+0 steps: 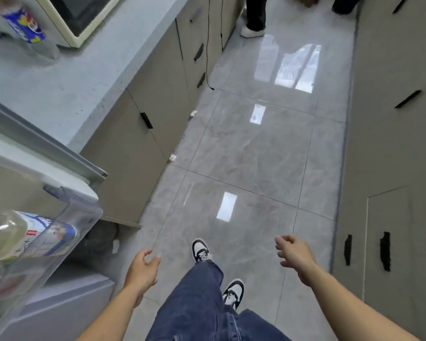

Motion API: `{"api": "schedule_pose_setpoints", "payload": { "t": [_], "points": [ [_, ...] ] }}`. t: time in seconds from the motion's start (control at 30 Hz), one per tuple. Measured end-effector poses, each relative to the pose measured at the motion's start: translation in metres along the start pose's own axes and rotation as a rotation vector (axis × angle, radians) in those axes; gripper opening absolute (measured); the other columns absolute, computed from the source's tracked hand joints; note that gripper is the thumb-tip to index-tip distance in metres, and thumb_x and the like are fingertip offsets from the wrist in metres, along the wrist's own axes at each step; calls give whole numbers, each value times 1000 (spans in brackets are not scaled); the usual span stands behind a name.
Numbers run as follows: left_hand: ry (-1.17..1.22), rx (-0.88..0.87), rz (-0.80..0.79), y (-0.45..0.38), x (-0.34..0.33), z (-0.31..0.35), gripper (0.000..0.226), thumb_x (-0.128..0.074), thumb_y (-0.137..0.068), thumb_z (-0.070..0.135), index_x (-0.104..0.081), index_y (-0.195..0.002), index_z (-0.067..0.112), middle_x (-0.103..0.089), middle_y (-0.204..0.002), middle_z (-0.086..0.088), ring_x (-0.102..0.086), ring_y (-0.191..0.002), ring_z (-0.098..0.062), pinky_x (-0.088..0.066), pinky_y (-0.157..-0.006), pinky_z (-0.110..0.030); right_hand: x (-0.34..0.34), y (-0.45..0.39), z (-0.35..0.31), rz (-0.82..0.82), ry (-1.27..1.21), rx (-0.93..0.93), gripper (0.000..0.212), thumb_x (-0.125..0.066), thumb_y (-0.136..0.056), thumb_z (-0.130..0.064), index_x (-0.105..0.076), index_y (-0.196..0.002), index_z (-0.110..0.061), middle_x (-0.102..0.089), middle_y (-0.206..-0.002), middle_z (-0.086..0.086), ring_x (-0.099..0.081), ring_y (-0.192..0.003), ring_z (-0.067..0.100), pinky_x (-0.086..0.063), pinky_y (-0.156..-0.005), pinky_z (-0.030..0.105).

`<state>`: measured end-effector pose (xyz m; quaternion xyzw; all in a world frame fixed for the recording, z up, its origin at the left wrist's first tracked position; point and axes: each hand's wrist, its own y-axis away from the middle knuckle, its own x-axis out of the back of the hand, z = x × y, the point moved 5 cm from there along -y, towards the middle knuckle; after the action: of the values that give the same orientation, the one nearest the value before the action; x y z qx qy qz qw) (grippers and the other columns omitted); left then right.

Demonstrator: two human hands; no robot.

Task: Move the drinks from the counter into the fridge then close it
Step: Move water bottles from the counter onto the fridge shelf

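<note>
Drinks are out of both hands: the left hand [143, 268] and right hand [294, 253] hang over the floor low in the frame, fingers loosely curled, holding nothing. At lower left, a clear bottle [22, 235] lies tilted in the fridge door shelf [84, 217], its long axis running left to right. At upper left, a blue-labelled bottle [22, 23] stands on the counter [84, 77].

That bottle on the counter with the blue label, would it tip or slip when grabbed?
The bottle looks tall and narrow, so a push up high could probably tip it. Its clear plastic is likely light and slightly squashy. The label may offer some grip.
</note>
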<state>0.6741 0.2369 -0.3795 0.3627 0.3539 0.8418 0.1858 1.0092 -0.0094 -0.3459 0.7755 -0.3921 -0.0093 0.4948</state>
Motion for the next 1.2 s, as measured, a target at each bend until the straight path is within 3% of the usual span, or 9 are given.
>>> {"api": "schedule_pose_setpoints", "payload": {
  "t": [0.1,0.27,0.4,0.53,0.7,0.8,0.97,1.2],
  "points": [
    [50,122,77,-12,1,-4,39,-58,-98,27,-51,-134,16,-56,-125,-13,-60,-104,-32,-57,-73,-38,-17,-32,-80,-89,68,107,14,-59,-92,-25,-62,-88,-13,-56,-76,3,-48,-67,21,-44,-60,32],
    [138,291,189,-41,0,-5,39,-63,-94,24,-57,-129,8,-61,-121,-18,-63,-98,-39,-58,-67,-40,-52,-79,-189,-187,205,229,16,-60,-93,-28,-63,-92,-13,-53,-75,3,-47,-66,19,-43,-55,29],
    [103,372,206,-67,-1,25,37,-63,-91,24,-62,-123,5,-65,-115,-20,-64,-96,-38,-57,-84,-49,-69,-104,-254,-238,341,248,16,-60,-95,-27,-64,-94,-12,-54,-74,4,-48,-65,19,-43,-54,27],
    [208,341,193,-83,2,96,33,-54,-97,25,-56,-128,12,-59,-121,-9,-61,-92,-28,-57,-85,-40,-83,-130,-310,-259,533,313,16,-59,-97,-26,-65,-96,-11,-61,-80,5,-53,-70,18,-46,-65,32],
    [402,151,198,-98,16,179,29,-53,-98,31,-54,-126,23,-58,-119,0,-58,-108,-21,-53,-96,-44,-111,-164,-363,-316,712,380,18,-60,-96,-24,-67,-94,-8,-62,-76,5,-51,-63,17,-42,-60,28],
    [445,126,216,-106,30,209,33,-52,-99,32,-52,-131,23,-58,-121,2,-55,-109,-15,-49,-100,-38,-133,-182,-390,-366,800,363,19,-61,-96,-25,-66,-93,-7,-58,-68,6,-46,-55,19,-37,-50,26],
    [540,209,344,-109,47,232,38,-52,-100,30,-51,-136,16,-60,-131,-5,-57,-116,-20,-49,-100,-40,-181,-198,-450,-478,918,408,17,-61,-96,-21,-66,-94,-5,-55,-66,9,-43,-52,21,-32,-45,25],
    [677,392,552,-93,48,250,42,-51,-101,35,-50,-139,18,-56,-136,-3,-56,-117,-20,-47,-97,-34,-278,-179,-535,-736,1049,594,18,-58,-95,-28,-66,-91,-12,-58,-70,2,-47,-57,19,-41,-54,29]
  ]
}}
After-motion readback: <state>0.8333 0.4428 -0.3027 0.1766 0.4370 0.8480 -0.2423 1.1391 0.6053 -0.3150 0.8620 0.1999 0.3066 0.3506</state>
